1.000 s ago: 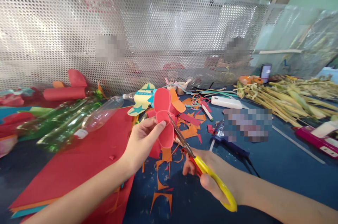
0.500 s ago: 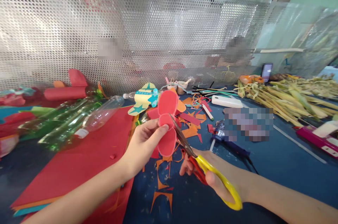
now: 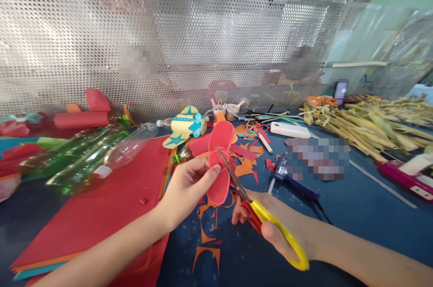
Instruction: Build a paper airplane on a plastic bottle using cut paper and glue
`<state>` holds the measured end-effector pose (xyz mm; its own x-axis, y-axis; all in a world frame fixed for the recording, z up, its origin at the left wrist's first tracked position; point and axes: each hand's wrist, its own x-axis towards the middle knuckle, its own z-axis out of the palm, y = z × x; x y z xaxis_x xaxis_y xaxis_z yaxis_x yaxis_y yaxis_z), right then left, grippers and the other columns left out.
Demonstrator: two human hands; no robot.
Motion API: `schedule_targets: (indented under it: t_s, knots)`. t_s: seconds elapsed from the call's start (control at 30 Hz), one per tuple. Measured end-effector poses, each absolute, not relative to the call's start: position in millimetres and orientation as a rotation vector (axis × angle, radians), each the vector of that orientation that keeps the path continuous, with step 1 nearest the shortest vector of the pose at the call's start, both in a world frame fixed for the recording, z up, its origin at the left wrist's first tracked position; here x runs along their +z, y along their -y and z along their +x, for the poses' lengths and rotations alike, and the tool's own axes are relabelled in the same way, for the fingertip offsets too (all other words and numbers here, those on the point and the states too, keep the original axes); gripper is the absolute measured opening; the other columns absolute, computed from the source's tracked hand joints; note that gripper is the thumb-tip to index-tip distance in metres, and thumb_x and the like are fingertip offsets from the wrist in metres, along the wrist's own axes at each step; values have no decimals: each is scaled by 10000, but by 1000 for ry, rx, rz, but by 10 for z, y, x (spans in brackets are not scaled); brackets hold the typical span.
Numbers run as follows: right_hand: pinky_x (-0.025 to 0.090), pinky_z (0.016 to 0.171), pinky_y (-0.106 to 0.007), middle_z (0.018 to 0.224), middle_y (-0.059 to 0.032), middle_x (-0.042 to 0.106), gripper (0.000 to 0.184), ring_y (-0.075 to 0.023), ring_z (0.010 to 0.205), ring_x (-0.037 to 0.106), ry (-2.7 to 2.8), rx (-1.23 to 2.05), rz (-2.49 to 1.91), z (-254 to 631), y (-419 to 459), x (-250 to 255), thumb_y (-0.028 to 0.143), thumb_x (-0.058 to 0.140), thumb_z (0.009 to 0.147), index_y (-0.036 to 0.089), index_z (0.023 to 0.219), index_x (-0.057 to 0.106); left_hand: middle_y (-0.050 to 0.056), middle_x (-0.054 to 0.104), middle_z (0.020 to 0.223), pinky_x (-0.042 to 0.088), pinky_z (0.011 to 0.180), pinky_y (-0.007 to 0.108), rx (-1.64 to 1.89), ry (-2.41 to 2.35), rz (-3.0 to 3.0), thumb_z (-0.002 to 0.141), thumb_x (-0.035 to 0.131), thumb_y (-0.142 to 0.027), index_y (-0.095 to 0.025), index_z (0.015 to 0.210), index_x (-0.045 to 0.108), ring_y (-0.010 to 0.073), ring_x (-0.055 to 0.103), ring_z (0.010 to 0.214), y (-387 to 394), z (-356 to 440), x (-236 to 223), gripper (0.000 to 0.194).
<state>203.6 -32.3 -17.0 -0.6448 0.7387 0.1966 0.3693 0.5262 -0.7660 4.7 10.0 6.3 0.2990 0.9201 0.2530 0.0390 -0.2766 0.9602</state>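
Red cutout (image 3: 221, 137) tilts further right, scissors (image 3: 238, 184) now over its waist.
Left hand (image 3: 182, 190) pinches it; your right hand (image 3: 272, 219) grips the handles, repositioning the cutting line, apparently.

Beyond the left hand (image 3: 199, 183), we see a perforated metal screen (image 3: 203, 48); beneath it, our dark-blue counter (image 3: 257, 251).
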Motion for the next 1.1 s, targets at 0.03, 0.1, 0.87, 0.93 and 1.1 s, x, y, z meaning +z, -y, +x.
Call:
schedule_targets:
  t_s: [0.03,0.1,0.87,0.93,1.1]
  knots:
    - [427,570,-300,809,-96,588,730,-164,623,526,2253,978,-887,2034,322,-173,803,51,785,185,814,438,-14,654,695,473,621,192,1131,-891,1589,799,616,-315,-195,751,699,123,582,658,-100,49,66,153]
    - [402,562,-297,797,-92,578,701,-160,623,512,2242,996,-855,2027,317,-172,805,64,786,193,775,405,-13,667,710,477,637,193,1129,-876,1588,801,614,-310,-198,781,712,124,592,676,-94,54,74,150]
    - [340,514,-280,672,-29,478,658,-140,546,437,2210,938,-868,2017,295,-231,802,59,789,214,702,341,-34,693,715,467,630,149,1145,-803,1550,818,621,-286,-214,808,733,93,596,666,-89,64,65,134]
    - [338,512,-279,667,-26,475,665,-138,541,430,2213,932,-874,2016,305,-230,805,54,785,214,698,344,-30,696,717,469,636,156,1141,-811,1553,817,619,-290,-211,809,732,99,601,672,-88,62,66,138]
    - [310,488,-273,669,-25,476,677,-129,520,396,2193,940,-914,2010,323,-207,812,52,776,210,685,349,-20,689,701,469,619,171,1142,-846,1559,809,619,-298,-192,783,718,109,596,654,-73,59,72,147]
